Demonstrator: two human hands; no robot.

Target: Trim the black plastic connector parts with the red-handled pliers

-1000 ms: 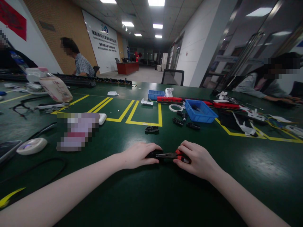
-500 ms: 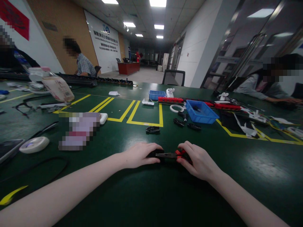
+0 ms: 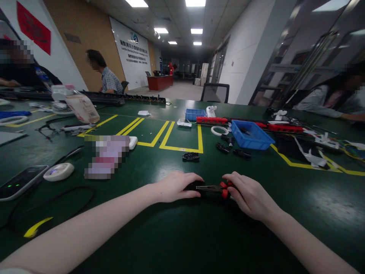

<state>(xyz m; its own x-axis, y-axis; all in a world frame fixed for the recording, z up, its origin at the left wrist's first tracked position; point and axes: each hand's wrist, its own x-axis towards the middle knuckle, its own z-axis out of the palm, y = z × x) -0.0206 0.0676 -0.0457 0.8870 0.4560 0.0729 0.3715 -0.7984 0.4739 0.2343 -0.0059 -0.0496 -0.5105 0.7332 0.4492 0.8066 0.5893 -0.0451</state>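
My left hand is closed around a small black part, pinched between thumb and fingers low over the green table. Much of that part is hidden by the fingers. From the right, my right hand grips red-handled needle-nose pliers. Their narrow jaws point left and reach the black part; whether they clamp it I cannot tell. Beyond the hands lies a similar-looking black piece, with other black pieces farther right.
A blue bin and a white ring stand beyond my right hand. To the left are a phone-like slab, a white round device, a black cable and a tilted bottle. People sit around the table.
My view has turned slightly left, so everything sits farther right. My right hand has shifted slightly on the pliers, showing more of the red handles. The left hand keeps its hold.
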